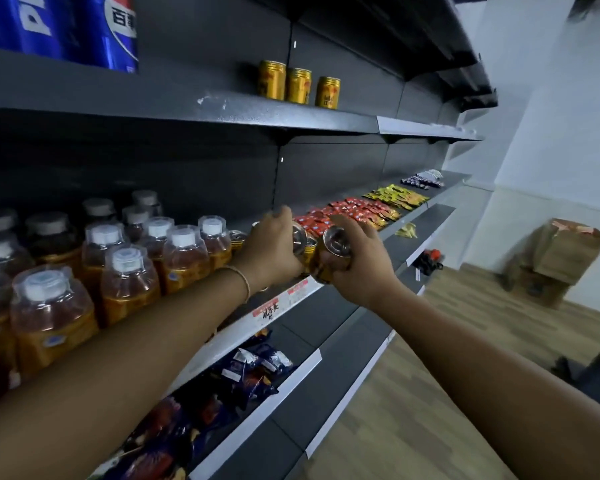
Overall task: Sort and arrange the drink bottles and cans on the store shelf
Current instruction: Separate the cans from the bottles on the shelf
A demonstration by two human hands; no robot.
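Observation:
On the middle shelf (305,289), my left hand (274,247) grips a gold can whose silver top (299,239) shows past my fingers. My right hand (357,261) holds another gold can (333,258), tilted, just off the shelf's front edge. A further gold can (237,239) stands behind my left hand, beside several amber tea bottles (184,261) with white caps. Three gold cans (298,85) stand in a row on the upper shelf (222,109).
Blue Pepsi packs (84,29) sit on the upper shelf at far left. Red and yellow snack packets (361,209) lie along the middle shelf to the right. Snack bags (243,372) fill the lower shelf. Cardboard boxes (561,258) stand on the wooden floor.

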